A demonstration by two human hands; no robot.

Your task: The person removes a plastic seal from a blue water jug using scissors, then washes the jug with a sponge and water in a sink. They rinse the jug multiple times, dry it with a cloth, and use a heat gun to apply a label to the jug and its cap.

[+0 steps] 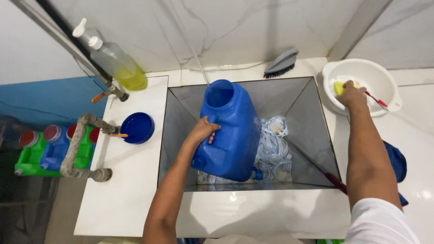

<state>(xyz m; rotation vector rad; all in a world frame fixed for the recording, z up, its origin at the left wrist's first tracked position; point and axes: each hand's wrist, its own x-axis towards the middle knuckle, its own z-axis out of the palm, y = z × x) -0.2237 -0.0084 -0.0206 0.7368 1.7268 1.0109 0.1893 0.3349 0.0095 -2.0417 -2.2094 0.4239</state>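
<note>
The left hand (203, 131) is clenched around the handle of a big blue jug (228, 131), which stands tilted inside the steel sink (307, 113) at the centre of the view, its open mouth toward 12 o'clock; a thin stream of water (199, 63) falls into that mouth from above. Beside the jug at 3 o'clock lies a pale mop head (273, 144), touching it. The right hand (350, 92) reaches to 2 o'clock into a white basin (389, 77) on the counter and grips a yellow sponge (338, 87); a red-handled tool (376, 100) lies in the basin just beside it. At 9 o'clock a blue lid (138, 127) rests on the white counter (122, 190); a soap bottle (115, 61) stands at 11 o'clock; a grey brush (281, 63) lies behind the sink at 12 o'clock.
</note>
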